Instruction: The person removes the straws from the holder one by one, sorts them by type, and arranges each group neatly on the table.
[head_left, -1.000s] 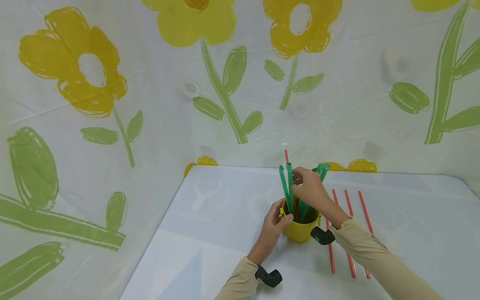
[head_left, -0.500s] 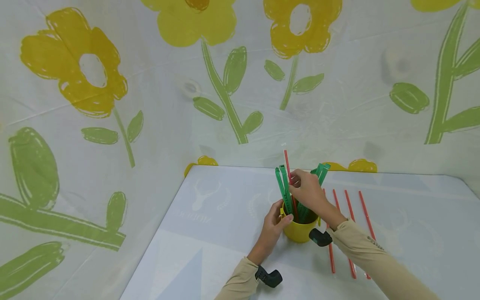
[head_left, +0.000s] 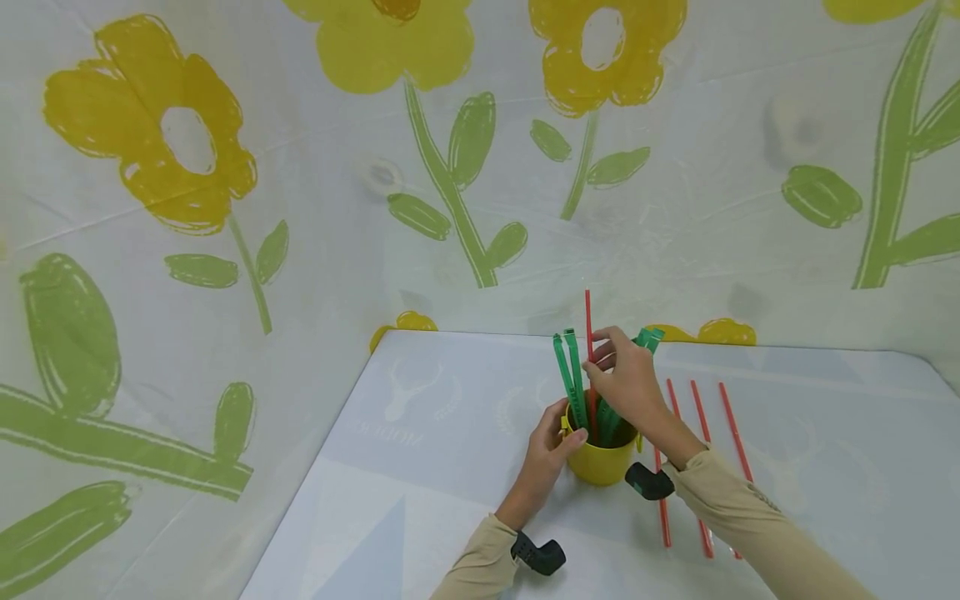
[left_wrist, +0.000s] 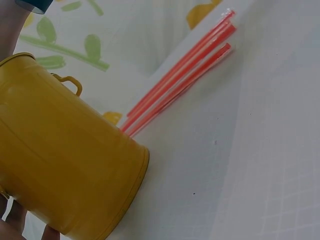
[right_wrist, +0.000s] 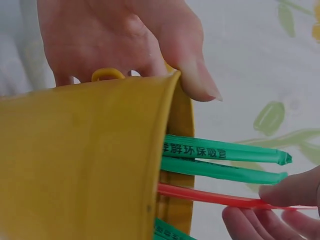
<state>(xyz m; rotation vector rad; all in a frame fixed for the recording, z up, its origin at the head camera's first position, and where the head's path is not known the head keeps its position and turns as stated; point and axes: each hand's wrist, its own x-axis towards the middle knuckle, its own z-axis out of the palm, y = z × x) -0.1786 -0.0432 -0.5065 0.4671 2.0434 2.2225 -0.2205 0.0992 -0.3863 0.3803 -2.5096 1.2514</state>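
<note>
A yellow metal bucket [head_left: 600, 468] with small side loops stands on the table. My left hand [head_left: 545, 446] grips its left side, with the thumb over the rim. Inside, a red straw [head_left: 588, 312] in a clear wrapper stands nearly upright, its lower part within the bucket. My right hand [head_left: 628, 377] pinches this straw between thumb and fingers above the rim. Two green-wrapped straws [right_wrist: 225, 152] with printed lettering lean to the left of it. More green straws [head_left: 649, 337] lean right, partly hidden behind my right hand. The bucket's bottom is out of sight.
Three red straws [head_left: 732, 429] lie roughly parallel on the table right of the bucket, partly under my right forearm. The pale table [head_left: 420, 500] ends at a back edge, where a flower-printed curtain [head_left: 300, 167] hangs.
The red straw, earlier leaning left among the green straws, now stands straighter, farther right and a little higher. My right hand moved right with it; my left hand stayed on the bucket.
</note>
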